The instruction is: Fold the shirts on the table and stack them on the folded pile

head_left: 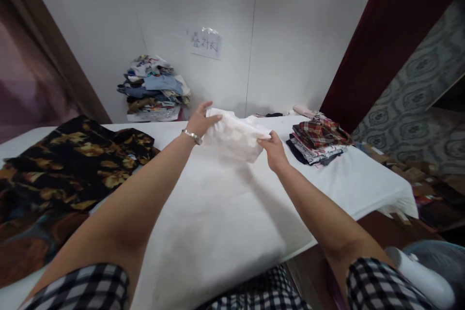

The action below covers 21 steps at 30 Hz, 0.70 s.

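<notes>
A white folded garment is stretched between my two hands, lifted above the white-covered table. At its left end, my left hand, with a silver watch or bracelet on the wrist, pinches the upper edge between thumb and fingers. My right hand grips the opposite end, thumb on top. The garment is slightly blurred, and its lower part hangs toward the tabletop. Its exact kind does not show.
Dark floral clothing covers the table's left side. A tall pile of clothes stands against the back wall. Folded shirts, a red plaid one on top, are stacked at the right. A fan stands at the lower right.
</notes>
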### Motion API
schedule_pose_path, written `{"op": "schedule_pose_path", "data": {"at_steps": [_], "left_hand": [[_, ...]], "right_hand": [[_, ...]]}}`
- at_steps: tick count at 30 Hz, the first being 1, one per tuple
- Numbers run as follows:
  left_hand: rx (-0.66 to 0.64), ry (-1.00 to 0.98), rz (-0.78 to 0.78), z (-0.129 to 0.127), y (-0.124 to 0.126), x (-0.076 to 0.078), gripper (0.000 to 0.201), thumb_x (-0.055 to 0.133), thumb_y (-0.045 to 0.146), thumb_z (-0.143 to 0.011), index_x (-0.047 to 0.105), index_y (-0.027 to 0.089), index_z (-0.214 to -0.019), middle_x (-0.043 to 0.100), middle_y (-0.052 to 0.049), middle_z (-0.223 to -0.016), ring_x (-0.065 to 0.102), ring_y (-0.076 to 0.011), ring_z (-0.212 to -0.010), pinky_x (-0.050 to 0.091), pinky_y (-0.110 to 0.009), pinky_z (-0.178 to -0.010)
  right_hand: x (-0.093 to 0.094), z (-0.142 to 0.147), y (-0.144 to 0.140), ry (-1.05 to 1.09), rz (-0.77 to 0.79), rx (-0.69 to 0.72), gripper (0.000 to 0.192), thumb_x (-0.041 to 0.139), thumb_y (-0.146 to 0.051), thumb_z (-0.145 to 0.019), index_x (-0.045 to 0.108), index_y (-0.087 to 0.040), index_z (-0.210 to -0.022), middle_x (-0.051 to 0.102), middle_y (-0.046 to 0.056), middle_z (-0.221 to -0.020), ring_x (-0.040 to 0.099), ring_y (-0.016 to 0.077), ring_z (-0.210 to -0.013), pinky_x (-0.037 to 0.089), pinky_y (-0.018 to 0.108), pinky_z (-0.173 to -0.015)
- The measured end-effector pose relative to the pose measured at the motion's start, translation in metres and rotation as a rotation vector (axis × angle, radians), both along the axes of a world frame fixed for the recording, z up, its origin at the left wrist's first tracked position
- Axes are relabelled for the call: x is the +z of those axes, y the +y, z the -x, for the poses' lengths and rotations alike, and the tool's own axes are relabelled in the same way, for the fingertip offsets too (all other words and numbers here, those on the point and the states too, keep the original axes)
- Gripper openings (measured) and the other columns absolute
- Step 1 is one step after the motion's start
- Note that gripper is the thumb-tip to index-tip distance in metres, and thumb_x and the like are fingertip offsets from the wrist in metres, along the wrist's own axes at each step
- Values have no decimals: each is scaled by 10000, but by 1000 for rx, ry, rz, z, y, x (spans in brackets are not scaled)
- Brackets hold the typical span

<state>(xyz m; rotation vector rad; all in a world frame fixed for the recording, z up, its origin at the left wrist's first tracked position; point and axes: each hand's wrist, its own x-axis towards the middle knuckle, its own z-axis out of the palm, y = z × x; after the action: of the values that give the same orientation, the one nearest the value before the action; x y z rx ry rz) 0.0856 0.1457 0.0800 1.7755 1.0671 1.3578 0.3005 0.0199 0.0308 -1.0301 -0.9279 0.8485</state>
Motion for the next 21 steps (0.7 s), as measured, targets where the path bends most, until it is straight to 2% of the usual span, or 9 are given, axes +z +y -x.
{"op": "schedule_pose_path", "data": {"at_steps": [2, 5, 6, 8, 11, 13, 16, 19, 21], "left_hand": [[-23, 86, -7, 14, -33, -16, 793, 751, 386, -693, 432, 161, -1384, 657, -74, -1101, 623, -243, -1024, 497, -386, -912], [-43, 354, 5, 35, -101, -67, 739, 707, 391, -719, 447, 216, -1387, 615, -81, -1260, 581, -270, -1135, 465, -390, -977], [-79, 455, 26, 41, -125, -87, 710, 705, 369, -712, 473, 233, -1369, 576, -81, -1336, 535, -279, -1209, 430, -391, -1027], [-214, 653, 78, 53, -165, -123, 671, 702, 317, -692, 518, 268, -1335, 575, -76, -1355, 494, -290, -1263, 355, -425, -1103], [-367, 768, 46, 66, -200, -156, 659, 601, 240, -744, 466, 266, -1389, 583, -83, -1352, 514, -264, -1253, 261, -456, -1158], [-369, 780, 12, 73, -208, -163, 701, 561, 220, -759, 397, 239, -1440, 612, -92, -1312, 522, -251, -1247, 209, -468, -1177], [-305, 748, 47, 81, -211, -160, 776, 629, 288, -728, 368, 234, -1457, 633, -91, -1279, 519, -269, -1248, 175, -491, -1182], [-207, 610, 235, 87, -215, -151, 915, 714, 418, -668, 323, 250, -1479, 595, -103, -1333, 511, -299, -1251, 302, -465, -1127], [-125, 452, 400, 88, -214, -146, 924, 641, 520, -730, 240, 226, -1508, 640, -107, -1259, 583, -278, -1158, 419, -419, -1033]], "right_hand": [[-9, -7, -17, -54, 13, 39, 433, 641, -211, -608, 535, -214, -1028, 691, 24, -994, 605, 194, -943, 448, 339, -899], [-52, -10, -64, -214, 157, 140, 513, 670, -198, -596, 557, -222, -1096, 686, 46, -1090, 598, 238, -1035, 441, 380, -950], [-69, -11, -81, -280, 218, 192, 520, 672, -199, -608, 566, -226, -1116, 685, 50, -1104, 598, 252, -1048, 439, 399, -961], [-99, -13, -112, -412, 303, 279, 445, 650, -192, -639, 616, -239, -1081, 689, 52, -1089, 586, 280, -1070, 429, 430, -979], [-121, -18, -139, -578, 338, 311, 299, 599, -153, -645, 685, -247, -915, 694, 51, -994, 561, 306, -1072, 402, 453, -996], [-122, -20, -145, -636, 315, 319, 271, 562, -128, -633, 697, -244, -837, 687, 47, -937, 559, 303, -1049, 388, 452, -1003], [-114, -22, -148, -643, 240, 397, 340, 501, -98, -622, 717, -250, -836, 685, 40, -979, 550, 284, -1090, 364, 430, -1036], [-106, -29, -150, -519, 232, 417, 417, 511, -105, -621, 732, -266, -937, 651, 25, -1187, 496, 264, -1230, 329, 399, -1088], [-104, -36, -145, -375, 310, 356, 434, 576, -151, -630, 715, -258, -1027, 633, 30, -1243, 494, 264, -1249, 343, 399, -1084]]}}
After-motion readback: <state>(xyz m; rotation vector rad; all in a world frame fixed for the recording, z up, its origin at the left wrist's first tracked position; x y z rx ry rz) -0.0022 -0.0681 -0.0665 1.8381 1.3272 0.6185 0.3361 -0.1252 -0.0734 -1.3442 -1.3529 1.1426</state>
